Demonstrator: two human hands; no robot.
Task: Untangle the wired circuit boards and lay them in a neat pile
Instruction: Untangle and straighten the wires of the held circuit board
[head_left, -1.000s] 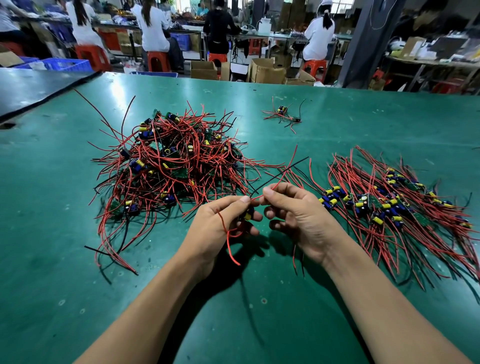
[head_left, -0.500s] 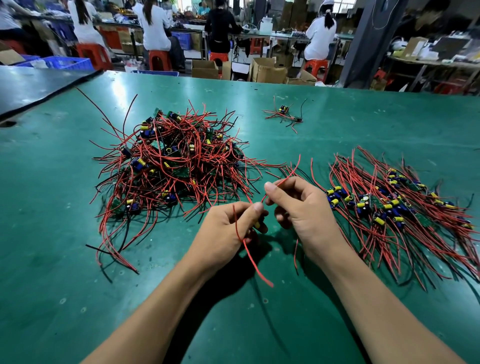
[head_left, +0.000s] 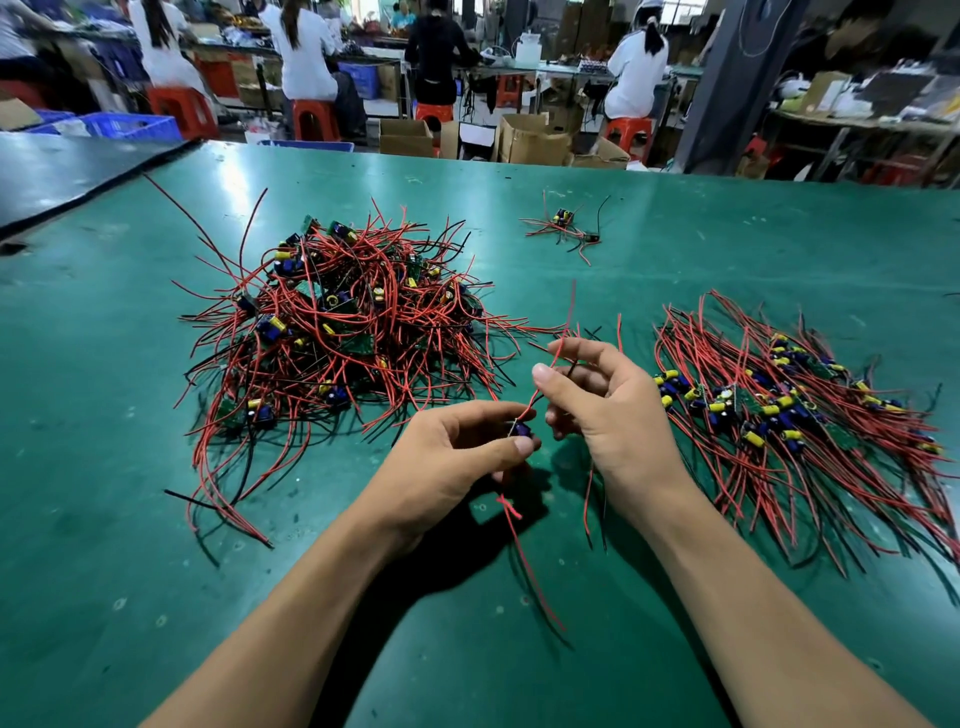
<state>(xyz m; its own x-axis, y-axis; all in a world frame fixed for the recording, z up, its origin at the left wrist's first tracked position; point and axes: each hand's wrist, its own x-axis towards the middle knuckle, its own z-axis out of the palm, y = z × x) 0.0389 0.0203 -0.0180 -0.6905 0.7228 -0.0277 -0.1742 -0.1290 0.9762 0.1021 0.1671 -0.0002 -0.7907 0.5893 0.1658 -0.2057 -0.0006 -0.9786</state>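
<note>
On the table (head_left: 130, 519), the tangle (head_left: 332, 332) lies left, my pile (head_left: 789, 415) right, one stray board (head_left: 563, 228) toward the far edge.

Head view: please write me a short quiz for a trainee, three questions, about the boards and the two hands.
1. True or false: the tangled heap lies left of the neat pile.
2. What does the left hand hold? A) a board B) scissors C) nothing
3. Fill in: the fingers of the right hand pinch a ___ wire that runs from the board.
Key: 1 true; 2 A; 3 red.
</note>
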